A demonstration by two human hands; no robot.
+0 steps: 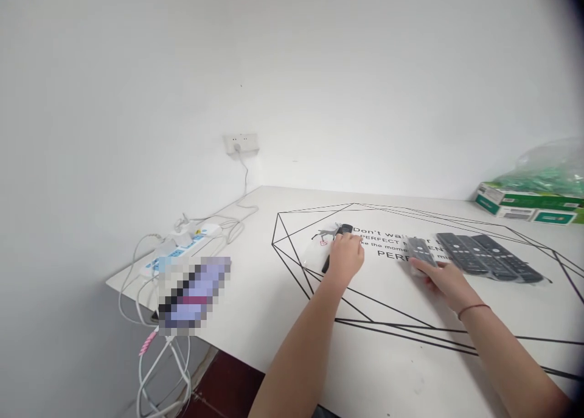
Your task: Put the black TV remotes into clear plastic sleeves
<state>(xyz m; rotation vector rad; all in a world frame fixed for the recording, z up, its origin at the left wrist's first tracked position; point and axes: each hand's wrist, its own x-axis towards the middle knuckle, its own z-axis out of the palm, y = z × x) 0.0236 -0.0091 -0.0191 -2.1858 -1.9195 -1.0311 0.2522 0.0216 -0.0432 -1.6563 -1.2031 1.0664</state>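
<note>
My left hand (pixel 347 257) is closed over a dark remote control (pixel 345 229) on the white table. The remote's far end and a bit of its left edge show past the fingers, and the palm covers the rest. Clear plastic film (pixel 314 254) lies just left of it. In my right hand (pixel 444 279) is a second remote control (pixel 420 249), wrapped in clear plastic and gripped at its near end between thumb and fingers. Right of that hand, several dark remotes (pixel 477 255) in clear wrapping lie side by side.
The white table (pixel 292 333) bears printed black lines and lettering. On its left are a power strip (pixel 180 250) with cables and a blurred-out purple object (pixel 196 296). Green-and-white boxes (pixel 524 202) under a plastic bag (pixel 547 168) stand at the back right, near the wall.
</note>
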